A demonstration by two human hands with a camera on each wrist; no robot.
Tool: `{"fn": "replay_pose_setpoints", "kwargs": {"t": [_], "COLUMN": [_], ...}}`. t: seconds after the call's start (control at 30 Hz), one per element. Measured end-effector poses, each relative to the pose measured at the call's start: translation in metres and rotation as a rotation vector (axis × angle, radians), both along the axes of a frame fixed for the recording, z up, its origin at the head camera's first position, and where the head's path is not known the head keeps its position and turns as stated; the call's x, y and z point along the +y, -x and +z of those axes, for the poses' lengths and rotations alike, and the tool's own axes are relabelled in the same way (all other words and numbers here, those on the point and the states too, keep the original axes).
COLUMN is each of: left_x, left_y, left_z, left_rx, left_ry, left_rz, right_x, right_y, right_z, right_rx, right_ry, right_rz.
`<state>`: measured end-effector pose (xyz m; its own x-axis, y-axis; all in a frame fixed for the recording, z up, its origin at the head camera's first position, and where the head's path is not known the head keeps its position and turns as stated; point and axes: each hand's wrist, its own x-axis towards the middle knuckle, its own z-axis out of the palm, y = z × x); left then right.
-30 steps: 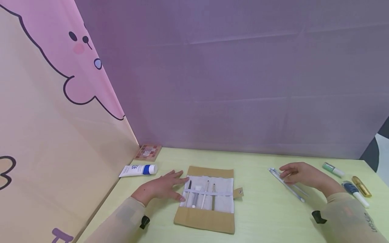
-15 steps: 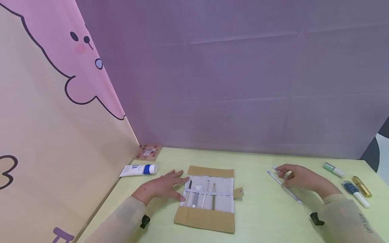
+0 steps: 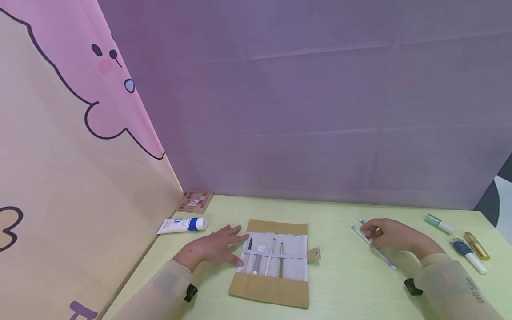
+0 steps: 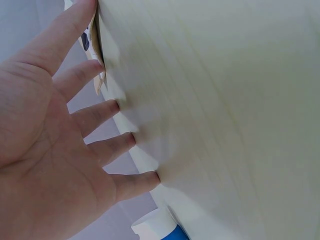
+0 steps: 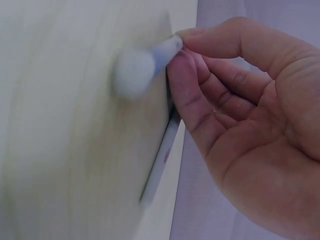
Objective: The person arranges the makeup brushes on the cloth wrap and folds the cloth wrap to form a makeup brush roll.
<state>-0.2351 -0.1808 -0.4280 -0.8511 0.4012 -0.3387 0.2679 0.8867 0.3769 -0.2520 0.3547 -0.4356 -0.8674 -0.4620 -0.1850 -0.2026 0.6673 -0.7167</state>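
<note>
Head view: right grip [image 3: 393,233] pinches brush [image 5: 151,63] between finger and thumb (left grip [image 3: 212,246] spread).

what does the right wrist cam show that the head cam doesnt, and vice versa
Only the right wrist view shows the palm side of the right hand and a close look at the white brush pinched between its thumb and forefinger.

Only the head view shows the left hand, the tan fabric roll, the white tube, the reddish palette, the green bottle, the dark blue bottle and the gold tube.

Both share the right hand, the brush, a second slim pale stick and the tabletop.
</note>
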Motion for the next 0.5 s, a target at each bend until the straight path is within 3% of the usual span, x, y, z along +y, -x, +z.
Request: {"fn": "replay_pose_setpoints", "kwargs": {"t": [0.33,0.5], "left_x": [-0.001,-0.001], "left_y": [0.001,0.002], "left_z": [-0.002,-0.004], "left_rx": [0.008,0.004], "left_ry": [0.002,-0.001], "left_rz": [-0.005,0.0], "right_x": [-0.011,-0.016], "right_y": [-0.001,0.0], "right_z": [0.005,0.007], "right_rx": [0.006,-0.018], "right_ry": [-0.04,-0.011], "right_rz": [-0.003,-0.013]}}
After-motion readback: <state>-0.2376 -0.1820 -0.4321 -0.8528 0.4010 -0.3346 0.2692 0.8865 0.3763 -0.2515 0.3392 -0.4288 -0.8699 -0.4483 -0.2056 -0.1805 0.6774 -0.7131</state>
